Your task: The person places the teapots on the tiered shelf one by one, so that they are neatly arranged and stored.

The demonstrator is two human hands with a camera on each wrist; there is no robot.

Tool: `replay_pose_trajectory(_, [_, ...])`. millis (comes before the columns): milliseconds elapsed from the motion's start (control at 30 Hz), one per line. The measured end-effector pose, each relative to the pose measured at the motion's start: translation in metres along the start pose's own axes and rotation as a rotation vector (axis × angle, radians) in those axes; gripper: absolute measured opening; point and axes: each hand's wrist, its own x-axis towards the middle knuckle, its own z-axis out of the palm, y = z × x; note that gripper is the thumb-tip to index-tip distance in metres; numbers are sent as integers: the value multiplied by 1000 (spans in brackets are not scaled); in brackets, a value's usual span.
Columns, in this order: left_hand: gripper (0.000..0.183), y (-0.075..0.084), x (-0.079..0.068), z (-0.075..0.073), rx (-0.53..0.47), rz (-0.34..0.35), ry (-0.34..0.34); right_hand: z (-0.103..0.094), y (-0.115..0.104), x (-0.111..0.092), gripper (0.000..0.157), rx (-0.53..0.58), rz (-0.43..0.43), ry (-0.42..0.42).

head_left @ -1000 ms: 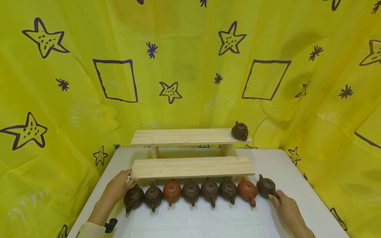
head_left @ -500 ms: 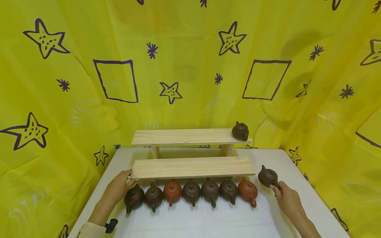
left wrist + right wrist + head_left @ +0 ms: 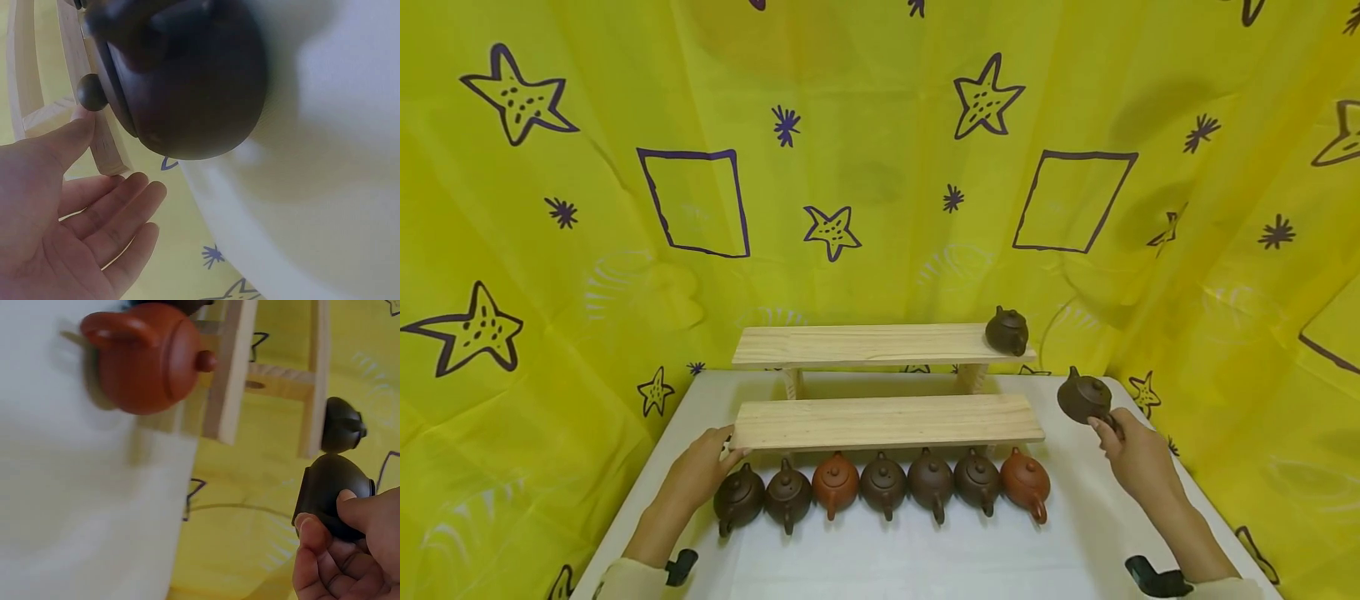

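My right hand (image 3: 1142,454) grips a dark brown teapot (image 3: 1084,398) by its handle, raised to the right of the shelf. In the right wrist view, the thumb and curled fingers (image 3: 312,534) close on this teapot's handle. My left hand (image 3: 696,471) holds the left end of the lower board of the two-tier wooden shelf (image 3: 887,421). The left wrist view has its thumb (image 3: 75,134) at the board's front edge and its fingers by the board end. Another dark teapot (image 3: 1007,331) stands at the right end of the upper board (image 3: 857,343).
Along the lower board's front stands a row of teapots, several dark brown (image 3: 883,483) and two reddish (image 3: 1025,483). The leftmost dark teapot (image 3: 739,497) is close to my left hand. White cloth covers the table (image 3: 880,567); a yellow patterned curtain (image 3: 872,167) hangs behind.
My right hand has lifted the dark teapot from the right end of the row, up and away toward the upper board's level. My left hand has stayed at the shelf end.
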Motion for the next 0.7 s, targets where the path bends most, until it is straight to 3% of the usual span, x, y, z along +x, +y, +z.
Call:
replay_pose_trajectory(400, [54,-2,1,0,14,6,7,-23,-42,26,24,5,4,-56])
replay_pose_trajectory(700, [54,-1,-1,1,8,6,13,-24,-72,43,32,35,35,-129])
